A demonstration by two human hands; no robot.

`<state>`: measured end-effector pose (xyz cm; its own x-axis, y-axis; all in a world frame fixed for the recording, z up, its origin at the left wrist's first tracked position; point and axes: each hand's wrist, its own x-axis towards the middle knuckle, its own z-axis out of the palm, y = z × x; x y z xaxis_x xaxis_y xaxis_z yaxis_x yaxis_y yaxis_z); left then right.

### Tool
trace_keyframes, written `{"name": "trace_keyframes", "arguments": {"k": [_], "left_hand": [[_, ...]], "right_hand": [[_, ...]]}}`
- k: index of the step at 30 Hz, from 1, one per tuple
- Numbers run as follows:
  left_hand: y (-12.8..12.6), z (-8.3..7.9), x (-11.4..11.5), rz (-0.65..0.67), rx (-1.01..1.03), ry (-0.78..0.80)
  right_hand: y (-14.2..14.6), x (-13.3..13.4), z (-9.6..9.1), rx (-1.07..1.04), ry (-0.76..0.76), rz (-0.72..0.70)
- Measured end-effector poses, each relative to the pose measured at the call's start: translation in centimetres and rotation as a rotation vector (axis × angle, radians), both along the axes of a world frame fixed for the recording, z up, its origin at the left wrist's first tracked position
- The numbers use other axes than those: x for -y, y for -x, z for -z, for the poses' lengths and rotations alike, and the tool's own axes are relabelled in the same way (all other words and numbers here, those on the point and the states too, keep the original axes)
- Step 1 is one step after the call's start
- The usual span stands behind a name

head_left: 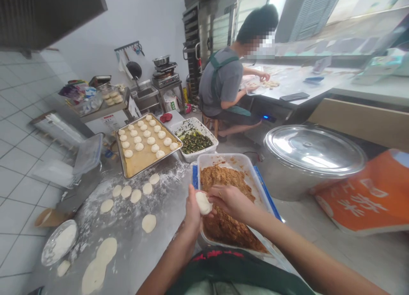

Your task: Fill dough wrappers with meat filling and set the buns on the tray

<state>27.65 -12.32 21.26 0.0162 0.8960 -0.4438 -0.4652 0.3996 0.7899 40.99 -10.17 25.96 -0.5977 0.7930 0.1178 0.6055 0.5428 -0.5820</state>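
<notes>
Over the plastic tub [248, 166], the left grip [192, 210] cups a bun [203, 203] the right grip [230, 199] apparently pinches.

showing smooth, matt dough on the bun [203, 203] and the flat rounds [149, 223]. looking rough and moist across the brown filling [223, 180], coarse and oily across the chopped green filling [196, 140]. presenting smooth, translucent plastic at the filling tub [257, 186], opaque white plastic at the neighbouring tub [204, 151]. reflecting light softly from the metal worktop [128, 227], turning powdery and matt under flour [172, 171]. shining thinly along the metal tray [153, 163], lying dull over its brown paper liner [136, 165]. gleaming like polished metal on the domed lid [297, 150]. creasing in plastic-looking orange at the sack [367, 197]. glinting faintly on smooth wall tiles [19, 171]. hanging matt in the co-worker's grey cloth shirt [228, 79].
</notes>
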Motion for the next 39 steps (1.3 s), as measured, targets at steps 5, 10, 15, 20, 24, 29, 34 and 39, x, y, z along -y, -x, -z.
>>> {"name": "trace_keyframes", "arguments": {"k": [5,10,15,20,24,29,34,39], "left_hand": [[0.3,-0.1,-0.6,0.061,0.013,0.028],[0.8,-1.3,-0.3,0.06,0.089,-0.055],[0.3,-0.4,-0.3,0.074,-0.024,-0.033],[-0.1,0.0,-0.3,0.017,0.027,0.059],[0.0,-0.5,-0.1,0.055,0.07,0.021],[0.5,0.2,-0.4,0.07,-0.127,0.058],[0.3,0.0,-0.1,0.119,-0.007,0.103],[0.0,0.3,0.0,0.092,-0.162,0.026]], "right_hand": [[0.4,0.1,0.0,0.009,0.044,0.074],[0.3,0.0,-0.4,-0.011,-0.106,0.07],[0.1,0.5,0.0,-0.05,-0.178,0.099],[0.4,1.2,0.4,-0.041,-0.032,0.128],[0.5,1.2,-0.1,0.015,-0.044,0.123],[0.2,1.1,-0.4,0.075,-0.132,0.064],[0.0,0.9,-0.4,0.136,-0.189,-0.031],[-0.2,0.8,-0.5,0.115,-0.23,-0.045]]}}
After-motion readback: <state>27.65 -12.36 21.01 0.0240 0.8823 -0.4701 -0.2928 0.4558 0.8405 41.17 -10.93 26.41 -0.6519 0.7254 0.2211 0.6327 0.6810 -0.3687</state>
